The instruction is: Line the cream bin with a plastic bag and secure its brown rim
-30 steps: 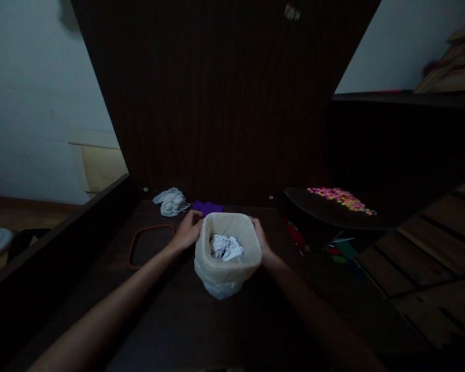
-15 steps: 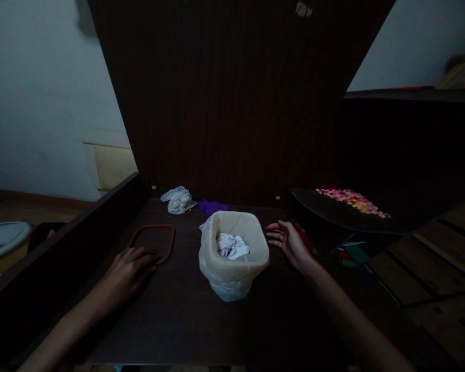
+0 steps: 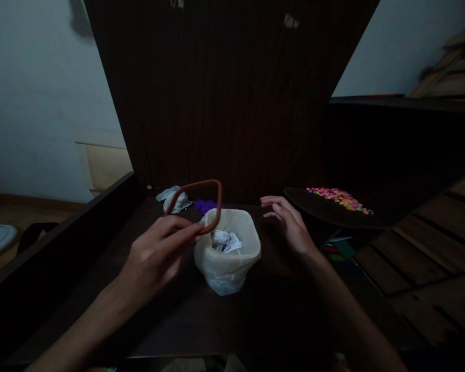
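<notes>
My left hand is closed on a brown, rounded-square ring, pinching its near side and holding it tilted above the desk. The ring's right corner overlaps the left rim of a small trash bin in this view; whether they touch I cannot tell. A whitish plastic bag lines the bin and hangs over its outside. Crumpled white paper lies inside it. To the right of the bin, my right hand is raised with its fingers apart, holding nothing.
Behind the bin lie a crumpled white plastic bag and a purple cloth-like piece. A curved shelf at right carries many small colourful pieces. A dark raised side board bounds the desk at left.
My left hand has picked the brown ring up off the desk and brought it right, to the bin's left rim. My right hand has risen slightly.
</notes>
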Available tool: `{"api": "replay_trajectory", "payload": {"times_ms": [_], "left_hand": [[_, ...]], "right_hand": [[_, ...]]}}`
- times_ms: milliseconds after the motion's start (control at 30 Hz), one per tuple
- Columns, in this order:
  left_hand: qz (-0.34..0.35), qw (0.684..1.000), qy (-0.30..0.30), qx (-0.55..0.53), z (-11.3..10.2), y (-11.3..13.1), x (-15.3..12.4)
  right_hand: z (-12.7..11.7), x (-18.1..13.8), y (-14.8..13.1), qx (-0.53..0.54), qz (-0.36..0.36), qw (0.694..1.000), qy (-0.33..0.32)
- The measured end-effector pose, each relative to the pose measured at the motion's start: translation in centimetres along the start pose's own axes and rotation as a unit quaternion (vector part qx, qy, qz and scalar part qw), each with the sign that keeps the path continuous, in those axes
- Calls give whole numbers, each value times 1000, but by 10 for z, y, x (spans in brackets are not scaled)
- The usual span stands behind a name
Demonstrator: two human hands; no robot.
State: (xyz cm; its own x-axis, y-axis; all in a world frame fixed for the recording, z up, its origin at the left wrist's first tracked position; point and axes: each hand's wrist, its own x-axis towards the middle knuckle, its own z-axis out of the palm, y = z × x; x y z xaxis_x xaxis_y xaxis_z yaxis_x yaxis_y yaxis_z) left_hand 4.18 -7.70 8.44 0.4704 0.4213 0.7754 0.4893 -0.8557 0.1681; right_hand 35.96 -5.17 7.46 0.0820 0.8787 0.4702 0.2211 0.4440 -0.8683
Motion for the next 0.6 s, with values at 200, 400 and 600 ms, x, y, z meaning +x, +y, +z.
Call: {"api": "replay_trajectory", "payload": {"times_ms": [200,400,600], "left_hand": [[78,990,-70,-93,44,35,20],[68,990,-71,-97,59,40,13],[69,992,-42,-102,59,42,15]], "right_hand": [[15,4,-4,42,-41,998,-34],[23,1,8,-75,-64,989,-112],[25,5,14,-119,-93,978,-142]]}}
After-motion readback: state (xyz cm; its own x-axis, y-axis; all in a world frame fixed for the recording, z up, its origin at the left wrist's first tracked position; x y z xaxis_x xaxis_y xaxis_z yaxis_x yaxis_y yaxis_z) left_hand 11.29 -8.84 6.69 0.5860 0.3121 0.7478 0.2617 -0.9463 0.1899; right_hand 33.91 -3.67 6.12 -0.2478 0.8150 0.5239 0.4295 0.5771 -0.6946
